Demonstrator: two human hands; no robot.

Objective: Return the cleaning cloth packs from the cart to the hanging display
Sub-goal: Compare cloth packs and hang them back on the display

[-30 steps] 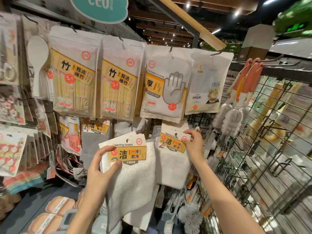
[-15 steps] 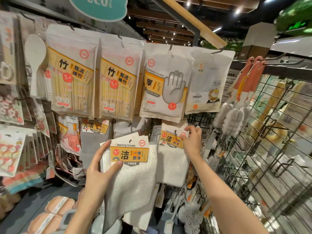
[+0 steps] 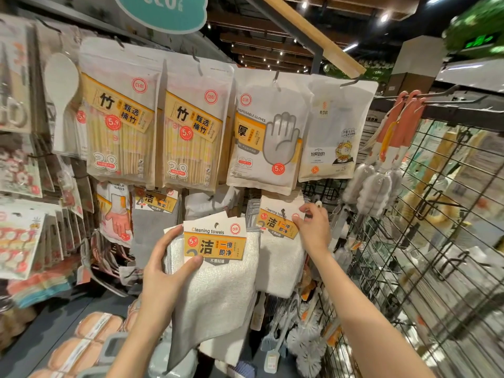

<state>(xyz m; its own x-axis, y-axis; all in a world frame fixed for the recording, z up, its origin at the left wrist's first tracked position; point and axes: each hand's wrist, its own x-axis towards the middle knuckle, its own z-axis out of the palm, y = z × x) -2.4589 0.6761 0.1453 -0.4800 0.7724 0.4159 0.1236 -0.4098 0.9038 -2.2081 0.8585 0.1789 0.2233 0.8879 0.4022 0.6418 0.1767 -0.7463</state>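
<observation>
Across the hanging display, the step looked like threading one cloth pack onto its hook at centre right, the right hand pinching its card, while the left hand gripped the next pack at lower centre, which would need its hole lined up.

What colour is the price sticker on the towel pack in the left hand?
Red, on the white-and-orange header card of the cleaning towel pack; head view.
</observation>
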